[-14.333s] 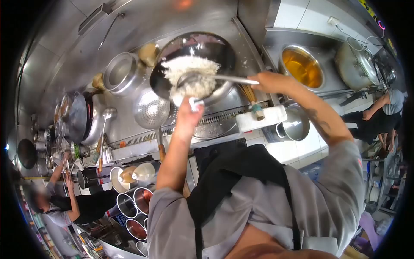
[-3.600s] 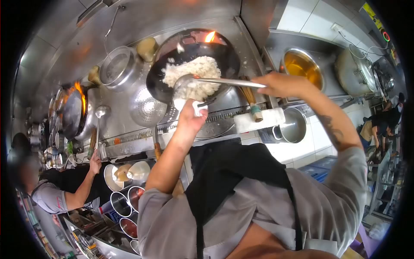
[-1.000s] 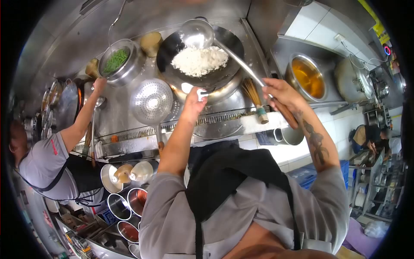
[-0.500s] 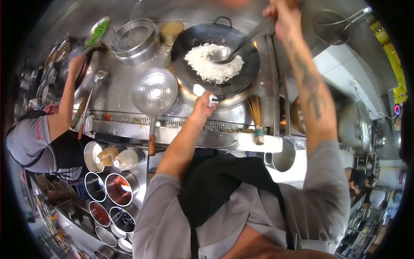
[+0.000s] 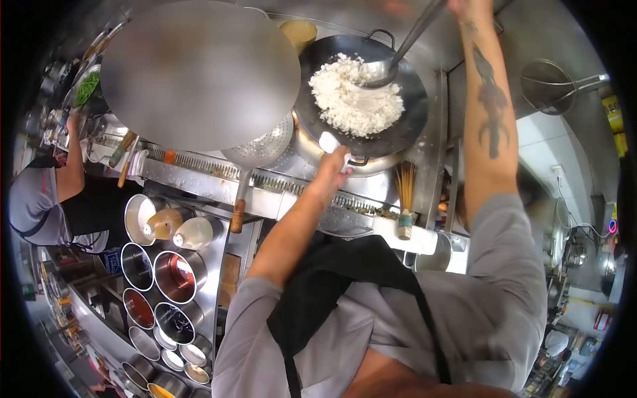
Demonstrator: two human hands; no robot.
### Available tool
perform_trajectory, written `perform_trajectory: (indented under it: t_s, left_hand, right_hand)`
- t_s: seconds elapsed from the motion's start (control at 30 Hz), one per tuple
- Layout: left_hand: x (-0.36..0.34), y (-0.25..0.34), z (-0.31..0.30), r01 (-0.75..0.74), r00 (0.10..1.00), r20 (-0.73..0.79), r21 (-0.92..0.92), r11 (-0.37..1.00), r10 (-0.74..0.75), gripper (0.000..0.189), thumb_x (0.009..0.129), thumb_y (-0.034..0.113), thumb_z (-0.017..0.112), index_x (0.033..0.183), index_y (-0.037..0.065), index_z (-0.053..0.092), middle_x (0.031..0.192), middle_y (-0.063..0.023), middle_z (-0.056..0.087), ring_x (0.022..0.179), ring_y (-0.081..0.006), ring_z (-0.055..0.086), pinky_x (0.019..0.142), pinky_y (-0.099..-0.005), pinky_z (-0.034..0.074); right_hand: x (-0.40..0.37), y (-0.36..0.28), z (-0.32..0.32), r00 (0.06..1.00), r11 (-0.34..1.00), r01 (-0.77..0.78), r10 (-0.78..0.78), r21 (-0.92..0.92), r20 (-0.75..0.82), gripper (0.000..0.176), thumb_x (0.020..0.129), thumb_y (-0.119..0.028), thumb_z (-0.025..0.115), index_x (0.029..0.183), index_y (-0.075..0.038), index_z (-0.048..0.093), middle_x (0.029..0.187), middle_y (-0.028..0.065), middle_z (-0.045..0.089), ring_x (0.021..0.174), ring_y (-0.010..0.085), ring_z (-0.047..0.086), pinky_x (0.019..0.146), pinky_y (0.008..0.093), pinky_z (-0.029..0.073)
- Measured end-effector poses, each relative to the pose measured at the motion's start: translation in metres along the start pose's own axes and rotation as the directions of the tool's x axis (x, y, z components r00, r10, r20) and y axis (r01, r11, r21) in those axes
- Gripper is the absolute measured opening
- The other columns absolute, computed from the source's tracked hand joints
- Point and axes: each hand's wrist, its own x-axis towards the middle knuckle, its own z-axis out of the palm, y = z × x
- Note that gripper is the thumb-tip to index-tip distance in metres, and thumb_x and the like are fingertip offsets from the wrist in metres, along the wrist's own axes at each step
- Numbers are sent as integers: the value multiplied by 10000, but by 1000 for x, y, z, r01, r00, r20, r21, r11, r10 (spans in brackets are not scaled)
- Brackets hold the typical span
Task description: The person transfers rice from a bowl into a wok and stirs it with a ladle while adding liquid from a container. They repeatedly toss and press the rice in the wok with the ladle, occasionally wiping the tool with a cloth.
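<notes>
A black wok (image 5: 415, 109) with loop handles sits on the burner, holding a heap of white rice (image 5: 348, 106). My left hand (image 5: 335, 166) is closed around the near wok handle, with a folded white cloth (image 5: 328, 141) in the grip. My right hand (image 5: 470, 8), partly cut off by the top edge, grips the long handle of a ladle (image 5: 419, 32). The ladle's bowl rests in the rice, toward the far side of the wok.
A perforated strainer (image 5: 269, 142) lies left of the wok, partly hidden by a large grey blur. A bamboo brush (image 5: 405, 199) stands to the right. Metal pots of sauces (image 5: 179, 275) and squeeze bottles (image 5: 194, 232) fill the lower left. Another person (image 5: 50, 192) works at far left.
The view has shifted, so the wok appears farther right. The ladle has moved toward the wok's far right side, and the rice is more spread. A grey blur now covers the upper left.
</notes>
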Motion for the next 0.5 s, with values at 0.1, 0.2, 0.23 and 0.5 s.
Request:
perform_trajectory:
  t_s: [0.1,0.2,0.23,0.5]
  left_hand:
    - [-1,1,1,35,998,-42,11,999,-35,143,826,133,560,927,43,513,756,-92,559,621,-170,548,402,-251,366]
    - [1,8,2,5,1000,-25,-12,1000,-5,142,833,151,561,920,46,522,764,-90,573,591,-173,542,399,-247,364]
    - [-2,3,-1,16,1000,-17,-25,1000,-16,142,834,157,561,918,48,525,766,-88,577,586,-173,541,398,-247,364]
    - [-1,3,0,31,997,-65,-22,999,-32,148,819,162,583,921,63,540,777,-78,584,645,-163,562,423,-253,380]
  right_hand:
    - [-58,41,30,993,986,-97,85,-138,-87,270,871,-224,611,659,-132,472,500,-12,442,362,113,387,343,291,315]
    - [-62,74,54,988,947,-157,150,-282,-46,233,861,-165,594,698,-115,436,522,-9,448,369,106,402,345,273,321]
    - [-62,70,46,988,970,-153,153,-189,-15,218,856,-149,593,708,-113,437,525,-11,444,370,104,403,346,266,322]
    - [-99,41,56,986,987,-160,160,11,40,178,844,-92,599,733,-113,460,538,-19,448,365,82,373,335,238,304]
